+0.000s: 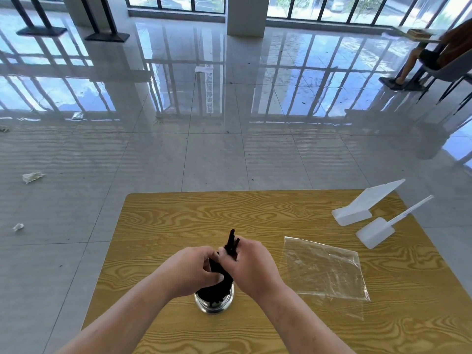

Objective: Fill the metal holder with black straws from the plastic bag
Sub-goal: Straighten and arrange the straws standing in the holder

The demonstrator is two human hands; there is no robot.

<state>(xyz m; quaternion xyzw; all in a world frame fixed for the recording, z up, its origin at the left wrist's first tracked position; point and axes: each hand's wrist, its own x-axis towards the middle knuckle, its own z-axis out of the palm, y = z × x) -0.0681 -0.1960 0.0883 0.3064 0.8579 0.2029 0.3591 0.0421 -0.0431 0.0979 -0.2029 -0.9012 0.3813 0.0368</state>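
Note:
A shiny metal holder [214, 304] stands upright near the table's front middle, with black straws [231, 241] standing in it. My left hand [190, 268] and my right hand [251, 264] wrap around the bundle from either side just above the holder's rim. A few straw tips poke up past my right hand's fingers. The clear plastic bag [324, 270] lies flat on the table to the right, and looks empty.
The wooden table [178, 218] has two white plastic scoops [362, 205] [375, 232] at its back right corner. Beyond lies glossy tiled floor with scraps of paper [32, 176]. A seated person [421, 60] is at the far right.

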